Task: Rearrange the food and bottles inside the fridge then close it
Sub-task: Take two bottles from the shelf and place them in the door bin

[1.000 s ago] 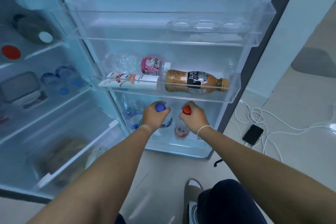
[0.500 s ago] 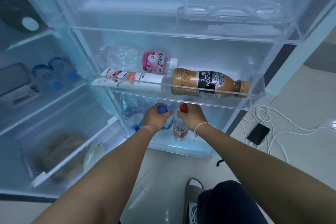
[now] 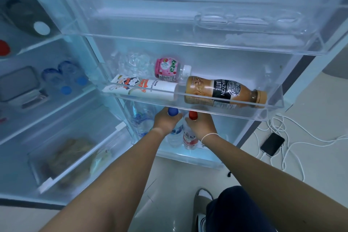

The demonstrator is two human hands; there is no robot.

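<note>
Head view: in the open fridge door's bottom bin point(image 3: 188, 158), the left hand point(image 3: 166, 121) grips a blue-capped bottle point(image 3: 172, 112) and the right hand point(image 3: 202, 125) grips a red-capped bottle point(image 3: 193, 115), both upright by their necks. A straight lift looks risky: the middle door shelf point(image 3: 216, 108) sits just above the caps, so tilting outward seems wiser.

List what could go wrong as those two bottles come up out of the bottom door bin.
1. The left hand grips the blue-capped bottle and the right hand the red-capped bottle, both close under the middle door shelf. Lifted straight up, the caps would likely strike it.
2. A knock could shake that shelf, where the latte bottle and the white carton lie on their sides and might roll.
3. The two bottles stand nearly touching, so they may clash.
</note>
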